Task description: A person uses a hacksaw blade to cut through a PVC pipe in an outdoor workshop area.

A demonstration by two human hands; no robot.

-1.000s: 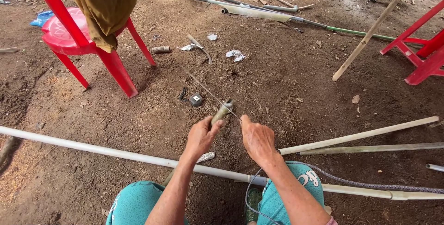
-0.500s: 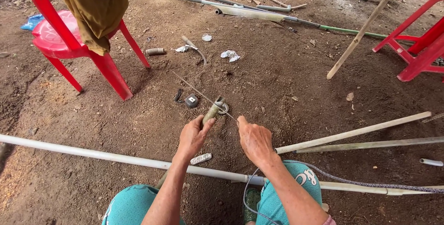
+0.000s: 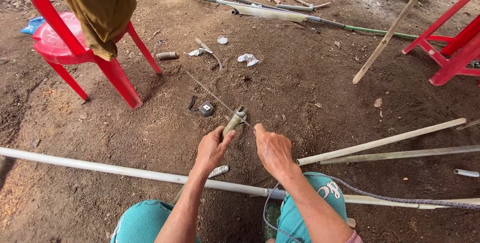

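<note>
We look down on our own two bare forearms, both stretched forward from the bottom edge and converging slightly. Our left hand point(image 3: 212, 149) sits back-up with the fingers curled closed and the thumb lifted along the top, wrist nearly straight. Our right hand point(image 3: 272, 149) lies just beside it, knuckles up, fingers bent in and pinched together at the far tip, wrist tipped a little inward. Our knees, in teal cloth, flank both arms below.
</note>
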